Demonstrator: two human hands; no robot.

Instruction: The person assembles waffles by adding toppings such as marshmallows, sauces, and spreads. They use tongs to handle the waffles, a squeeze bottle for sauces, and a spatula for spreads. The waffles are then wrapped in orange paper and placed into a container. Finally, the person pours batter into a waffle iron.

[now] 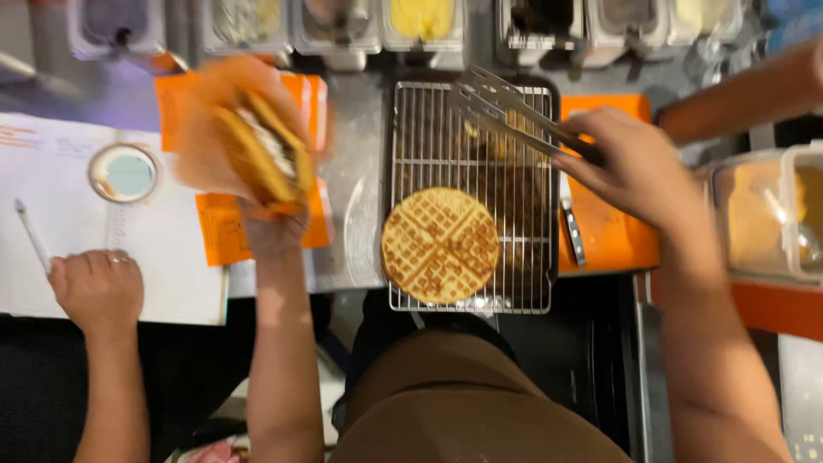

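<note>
Along the far edge of the worktop [356, 184], a row of tubs [420, 21]: one with yellow filling, others pale, dark or blurred. At the right, a clear plastic box [763, 214] with orange-brown contents and a spoon inside.

Left hand [257, 167] curled shut around a folded waffle [261, 150] with white filling, wrapped in orange paper, lifted above orange sheets [227, 227]; blurred. Right hand [630, 167] closed on metal tongs [506, 111], tips narrowly parted above the far end of a wire rack [471, 300]. On the rack's near half, a round golden waffle [440, 245], flat and untouched.

Beside the left arm, another person's fist [96, 287] on a white paper pad [171, 257]. At far right, another arm [746, 94]. Bare worktop strip between sheets and rack; rack's near edge flush with the worktop edge.
</note>
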